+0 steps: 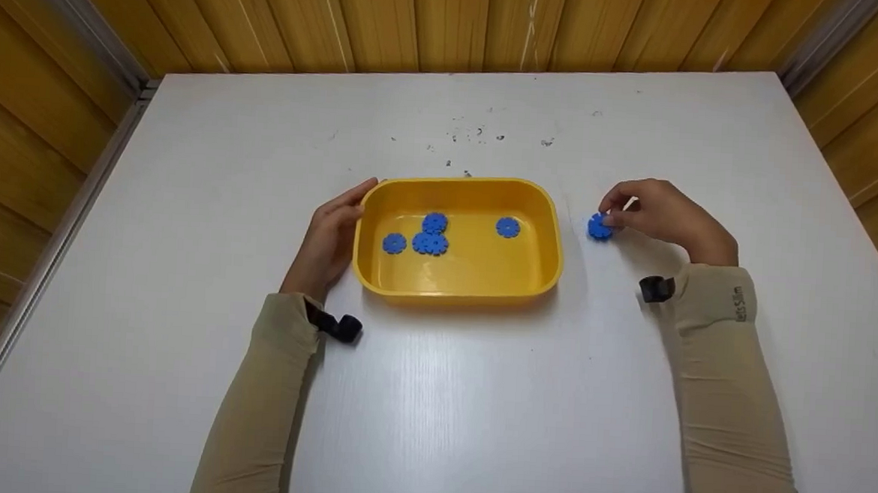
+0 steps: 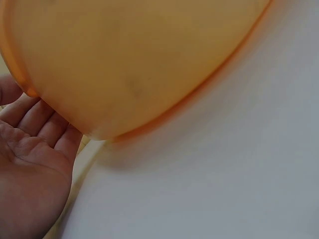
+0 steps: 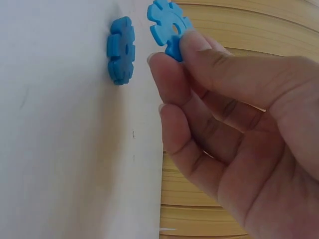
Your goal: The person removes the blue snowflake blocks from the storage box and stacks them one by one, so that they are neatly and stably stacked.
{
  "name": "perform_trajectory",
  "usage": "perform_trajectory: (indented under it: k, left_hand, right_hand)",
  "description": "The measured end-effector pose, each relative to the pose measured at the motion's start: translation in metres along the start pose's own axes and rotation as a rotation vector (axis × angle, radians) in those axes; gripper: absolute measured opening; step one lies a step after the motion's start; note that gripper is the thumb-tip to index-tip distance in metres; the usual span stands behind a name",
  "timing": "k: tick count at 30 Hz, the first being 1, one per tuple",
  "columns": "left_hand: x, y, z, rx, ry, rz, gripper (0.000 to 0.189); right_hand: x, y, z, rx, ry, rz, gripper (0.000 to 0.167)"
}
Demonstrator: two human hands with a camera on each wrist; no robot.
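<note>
A yellow plastic bin stands on the white table. Inside it lie several blue notched building discs, some overlapping. My left hand rests against the bin's left outer wall, its fingers extended along that side near the rim. In the left wrist view, the bin's wall covers part of these fingers. To the right of the bin, my right hand pinches one blue disc between thumb and fingers. Close to it in the right wrist view, another blue disc lies on the table.
The white table carries small dark marks behind the bin. Yellow wood-patterned panels stand at the back and both sides, with a metal frame at left. A black wrist camera hangs near the bin's front left corner.
</note>
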State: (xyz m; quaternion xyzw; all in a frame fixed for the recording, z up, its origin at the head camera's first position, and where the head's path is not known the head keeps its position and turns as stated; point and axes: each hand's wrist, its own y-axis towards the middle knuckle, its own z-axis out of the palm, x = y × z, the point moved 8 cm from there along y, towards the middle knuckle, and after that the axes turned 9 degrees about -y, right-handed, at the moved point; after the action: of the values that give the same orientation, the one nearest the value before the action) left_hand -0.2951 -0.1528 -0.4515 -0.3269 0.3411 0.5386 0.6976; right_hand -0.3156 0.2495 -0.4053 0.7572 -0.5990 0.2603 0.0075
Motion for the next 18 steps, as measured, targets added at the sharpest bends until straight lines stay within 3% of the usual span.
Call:
perform_trajectory:
  k: [18]
  left_hand:
    - [-0.0006, -0.0005, -0.0015, -0.030, 0.014, 0.007, 0.047]
  right_hand:
    - [-0.0043, -0.0001, 0.0013, 0.014, 0.015, -0.030, 0.021]
